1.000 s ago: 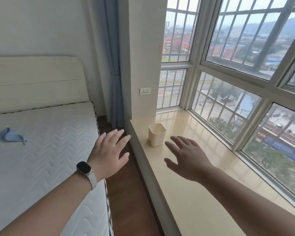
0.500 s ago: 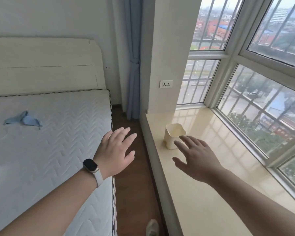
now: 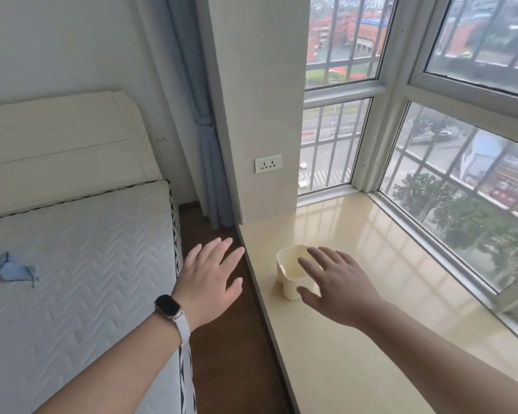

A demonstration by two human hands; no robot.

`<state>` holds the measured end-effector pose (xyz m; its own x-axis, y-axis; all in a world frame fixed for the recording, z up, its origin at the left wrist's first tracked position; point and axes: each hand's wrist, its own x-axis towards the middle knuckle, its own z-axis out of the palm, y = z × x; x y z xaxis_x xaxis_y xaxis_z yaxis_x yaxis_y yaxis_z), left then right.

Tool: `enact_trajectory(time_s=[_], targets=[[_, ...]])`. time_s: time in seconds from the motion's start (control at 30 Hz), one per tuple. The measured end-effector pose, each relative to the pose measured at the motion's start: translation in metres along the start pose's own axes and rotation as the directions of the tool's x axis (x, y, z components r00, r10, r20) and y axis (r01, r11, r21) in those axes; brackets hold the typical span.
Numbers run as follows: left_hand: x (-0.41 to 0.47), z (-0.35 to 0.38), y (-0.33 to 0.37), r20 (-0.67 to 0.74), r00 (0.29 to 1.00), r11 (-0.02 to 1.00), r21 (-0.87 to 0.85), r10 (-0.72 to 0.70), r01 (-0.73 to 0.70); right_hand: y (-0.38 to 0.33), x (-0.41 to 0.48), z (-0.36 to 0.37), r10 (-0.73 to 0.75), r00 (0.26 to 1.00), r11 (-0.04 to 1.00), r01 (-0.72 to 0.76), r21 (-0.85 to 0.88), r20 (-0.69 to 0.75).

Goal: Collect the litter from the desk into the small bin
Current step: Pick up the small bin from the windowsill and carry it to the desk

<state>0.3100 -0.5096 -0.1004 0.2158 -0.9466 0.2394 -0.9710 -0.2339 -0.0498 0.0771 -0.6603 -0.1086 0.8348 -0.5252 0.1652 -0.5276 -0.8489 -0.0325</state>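
Looks like you're barely started: the small cream plastic bin sits on the glossy beige surface and seems empty. Your right hand is right over it, fingers spread, holding nothing. Left hand is open and empty too. No litter in view.

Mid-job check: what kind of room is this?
Most likely a bedroom in a high-rise flat: a bare mattress with a headboard on the left, a curtain, and a wide window sill holding the bin, with streets far below outside.
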Motion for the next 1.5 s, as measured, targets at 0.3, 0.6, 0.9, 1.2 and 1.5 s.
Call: enact_trajectory(time_s=[0.3,0.6,0.9,1.2,1.5], targets=[[0.103,0.035,0.012,0.028,0.989,0.989,0.009,0.145,-0.146,0.055,0.029,0.018,0.166,0.985,0.985,-0.168,0.042,0.035],[0.216,0.095,0.009,0.064,0.905,0.907,-0.055,0.421,-0.418,0.074,0.066,0.054,0.396,0.909,0.915,-0.403,0.028,0.132],[0.343,0.174,-0.039,0.064,0.757,0.745,-0.246,0.651,-0.62,0.058,0.154,0.097,0.704,0.677,0.677,-0.731,0.084,0.215],[0.39,0.237,-0.064,0.126,0.579,0.579,-0.378,0.806,-0.723,0.032,0.192,0.136,0.862,0.379,0.387,-0.921,0.045,0.337],[0.375,0.32,-0.035,0.52,0.527,0.634,-0.772,0.672,-0.047,0.021,0.164,0.195,0.872,-0.078,-0.266,-0.904,0.335,0.484]])
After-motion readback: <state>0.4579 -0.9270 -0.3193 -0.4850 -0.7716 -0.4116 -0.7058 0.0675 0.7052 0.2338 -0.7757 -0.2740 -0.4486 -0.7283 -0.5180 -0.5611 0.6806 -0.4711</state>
